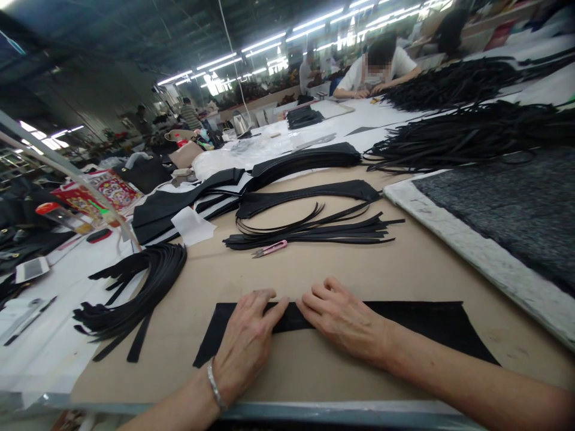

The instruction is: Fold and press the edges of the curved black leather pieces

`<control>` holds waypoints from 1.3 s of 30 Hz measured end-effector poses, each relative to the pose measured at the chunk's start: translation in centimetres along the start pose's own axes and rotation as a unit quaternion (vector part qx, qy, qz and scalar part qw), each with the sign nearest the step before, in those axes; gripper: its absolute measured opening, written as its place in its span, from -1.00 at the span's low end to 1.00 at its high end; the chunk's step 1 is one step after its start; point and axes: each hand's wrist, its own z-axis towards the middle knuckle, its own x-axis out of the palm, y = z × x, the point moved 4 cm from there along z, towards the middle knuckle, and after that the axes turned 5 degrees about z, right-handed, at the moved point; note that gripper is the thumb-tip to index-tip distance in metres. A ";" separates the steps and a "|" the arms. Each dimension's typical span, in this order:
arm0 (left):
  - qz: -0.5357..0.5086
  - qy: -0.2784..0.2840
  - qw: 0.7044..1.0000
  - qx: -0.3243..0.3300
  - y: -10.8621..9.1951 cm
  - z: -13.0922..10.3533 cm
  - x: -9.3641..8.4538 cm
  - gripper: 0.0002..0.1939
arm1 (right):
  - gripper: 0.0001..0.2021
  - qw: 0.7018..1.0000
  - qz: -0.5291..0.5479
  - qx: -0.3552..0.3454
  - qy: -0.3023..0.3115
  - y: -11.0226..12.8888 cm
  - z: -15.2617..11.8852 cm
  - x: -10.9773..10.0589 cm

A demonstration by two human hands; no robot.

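A wide black leather-like panel (417,320) lies flat on the tan board, its ends slanting outward toward me. My left hand (249,335) is on the panel's left half, fingers bent over its far edge and thumb pointing right. Close beside it, my right hand (341,317) has curled fingers gripping the same edge near the middle. The far edge looks folded in a narrow band. Both sets of fingertips are partly hidden. Beyond the hands lie pink-handled thread snips (270,249) and a bundle of thin black strips (309,233).
Curved black strips (148,287) are bunched at the left. Stacked black panels (305,161) and white paper (193,226) lie farther back. A thick white-edged slab (476,257) with a dark fuzzy top borders the right. Across the table, a person (377,66) leans over near heaped black strips (467,131).
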 end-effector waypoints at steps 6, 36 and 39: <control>-0.091 -0.037 0.994 -0.049 -2.9 1.2 1.9 -0.46 | -0.85 0.999 0.001 0.000 -0.037 -0.3 -0.4 -0.2; -0.119 -0.037 0.992 0.008 -7.6 3.6 1.6 -0.37 | -0.90 0.999 0.027 0.019 -0.012 -3.0 -5.8 -1.5; -0.103 -0.055 0.993 0.004 -8.0 3.7 2.1 -0.37 | -0.88 0.999 0.003 -0.014 -0.033 -3.3 -6.4 -1.6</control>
